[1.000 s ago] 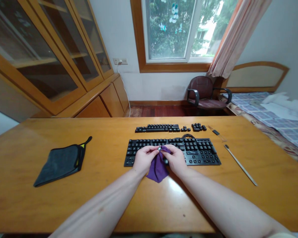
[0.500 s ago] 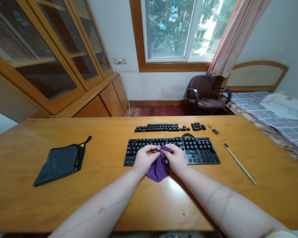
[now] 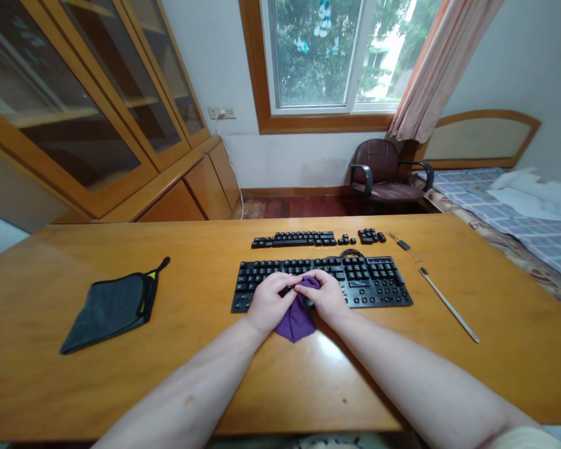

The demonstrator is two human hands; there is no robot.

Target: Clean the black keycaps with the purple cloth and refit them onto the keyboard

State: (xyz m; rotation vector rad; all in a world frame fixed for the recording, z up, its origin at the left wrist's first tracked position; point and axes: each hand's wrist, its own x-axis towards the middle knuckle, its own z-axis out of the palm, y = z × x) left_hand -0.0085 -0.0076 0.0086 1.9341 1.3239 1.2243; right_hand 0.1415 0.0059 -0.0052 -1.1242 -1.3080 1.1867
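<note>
Both my hands meet over the front middle of a black keyboard (image 3: 378,298), fingertips together. A purple cloth (image 3: 295,324) is pinched in my right hand (image 3: 327,298), bunched at the fingers and hanging down past the keyboard's front edge. My left hand (image 3: 270,304) is closed in a pinch against the cloth's top; whatever small thing lies between its fingers is hidden. Some key places at the keyboard's right and lower parts show bare switches. Behind it, loose black keycaps (image 3: 303,238) stand in rows, with a smaller group of keycaps (image 3: 368,236) to the right.
A keycap puller (image 3: 403,245) with wire loops lies at the back right. Near it rests a thin pale-handled brush (image 3: 449,305). A folded dark grey cloth (image 3: 110,308) lies on the left of the wooden table (image 3: 191,374). Beyond are a chair (image 3: 378,168) and a bed.
The view has shifted slightly. My fingertips have closed together, and the small pale thing that showed between them is now covered. The cloth stays in my right hand.
</note>
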